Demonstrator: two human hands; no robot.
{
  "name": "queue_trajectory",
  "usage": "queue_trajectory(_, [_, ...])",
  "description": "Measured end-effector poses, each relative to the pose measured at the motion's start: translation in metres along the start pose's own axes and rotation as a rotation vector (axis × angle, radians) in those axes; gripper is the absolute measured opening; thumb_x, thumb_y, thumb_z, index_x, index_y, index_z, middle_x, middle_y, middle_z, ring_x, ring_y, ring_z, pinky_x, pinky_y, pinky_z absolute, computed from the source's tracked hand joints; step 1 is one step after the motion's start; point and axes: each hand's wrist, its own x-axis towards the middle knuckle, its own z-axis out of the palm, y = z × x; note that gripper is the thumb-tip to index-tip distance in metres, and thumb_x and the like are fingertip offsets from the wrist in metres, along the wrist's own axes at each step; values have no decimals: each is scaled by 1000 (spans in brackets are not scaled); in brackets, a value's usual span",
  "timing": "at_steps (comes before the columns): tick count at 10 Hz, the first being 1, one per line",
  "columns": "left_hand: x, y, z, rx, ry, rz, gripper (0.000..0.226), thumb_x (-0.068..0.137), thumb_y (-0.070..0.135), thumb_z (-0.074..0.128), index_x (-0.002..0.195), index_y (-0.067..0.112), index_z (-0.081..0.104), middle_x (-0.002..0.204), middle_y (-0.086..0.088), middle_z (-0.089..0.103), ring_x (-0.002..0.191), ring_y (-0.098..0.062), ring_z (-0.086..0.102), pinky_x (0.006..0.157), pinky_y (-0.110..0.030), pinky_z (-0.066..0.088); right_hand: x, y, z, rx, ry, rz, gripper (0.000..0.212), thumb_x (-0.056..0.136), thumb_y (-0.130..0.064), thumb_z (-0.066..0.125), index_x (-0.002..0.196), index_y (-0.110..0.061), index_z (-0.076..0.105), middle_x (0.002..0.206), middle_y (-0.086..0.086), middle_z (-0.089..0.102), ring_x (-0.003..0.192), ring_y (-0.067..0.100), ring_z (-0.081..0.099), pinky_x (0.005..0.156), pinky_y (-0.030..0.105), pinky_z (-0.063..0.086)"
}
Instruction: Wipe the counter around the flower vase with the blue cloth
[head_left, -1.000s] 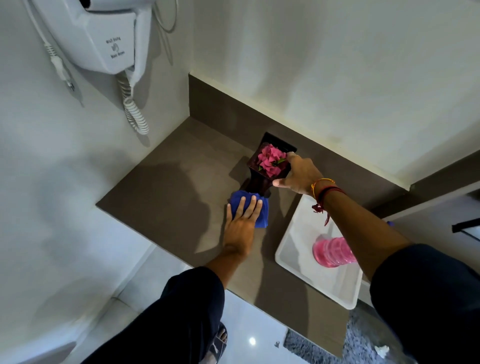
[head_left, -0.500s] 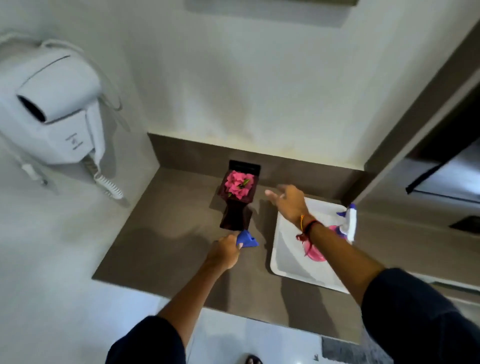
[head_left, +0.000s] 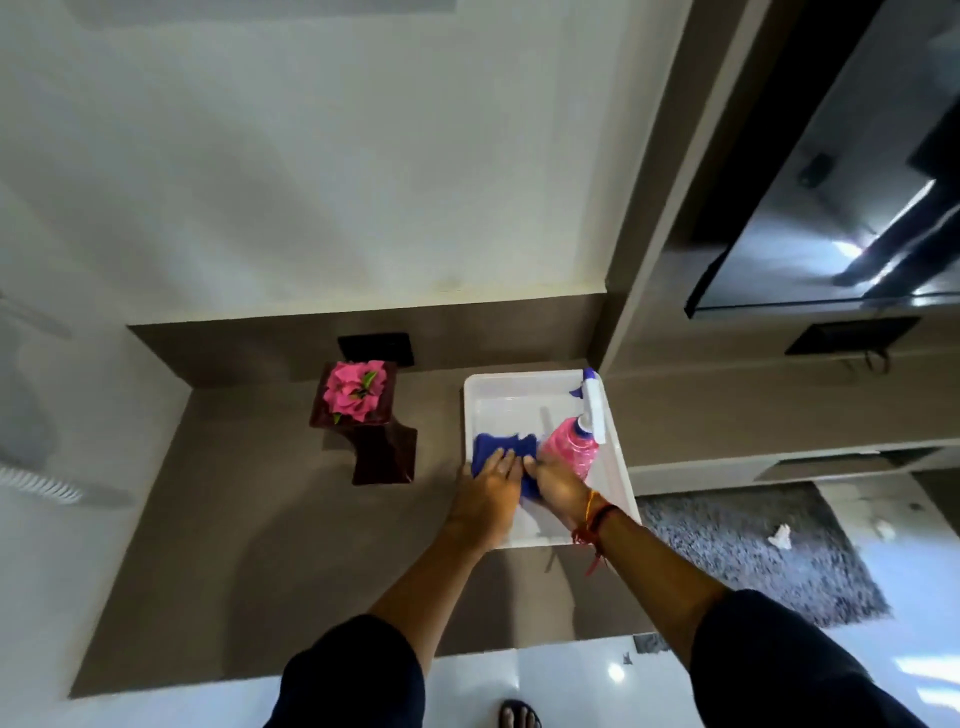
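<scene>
The dark red flower vase (head_left: 382, 447) with pink flowers (head_left: 355, 388) stands on the brown counter (head_left: 260, 519), near the back wall. The blue cloth (head_left: 501, 446) lies inside the white tray (head_left: 511, 389) to the vase's right. My left hand (head_left: 488, 491) presses flat on the cloth's left part. My right hand (head_left: 558, 486) grips the cloth's right edge, beside the pink spray bottle (head_left: 569, 447). Both hands are well to the right of the vase, apart from it.
The pink spray bottle with a white and blue nozzle (head_left: 592, 400) lies in the tray. A black socket plate (head_left: 376, 349) sits behind the vase. A grey rug (head_left: 753, 551) lies on the floor at right. A dark mirror or screen (head_left: 857, 208) hangs at upper right.
My left hand carried the blue cloth from the vase's foot rightward into the white tray. My right hand left the vase and came down onto the cloth. The camera view swung right.
</scene>
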Motion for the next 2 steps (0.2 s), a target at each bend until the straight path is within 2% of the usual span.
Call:
queue_trajectory(1, [-4,1,18,165,-115,39,64,99,16,50,154,7,19,164,-13,20,152,-28,13,122,-59,10,3,17,0,-246,-7,19,34,101,-3,38,71,-9,52,76,9,54,76,21,49,83,34,39])
queue_trajectory(2, [-7,2,6,81,-57,50,67,96,14,54,154,9,21,163,-11,24,152,-26,17,124,-52,11,2,14,0,-351,72,-7,25,102,-11,38,85,-11,55,93,11,58,91,23,52,91,36,43])
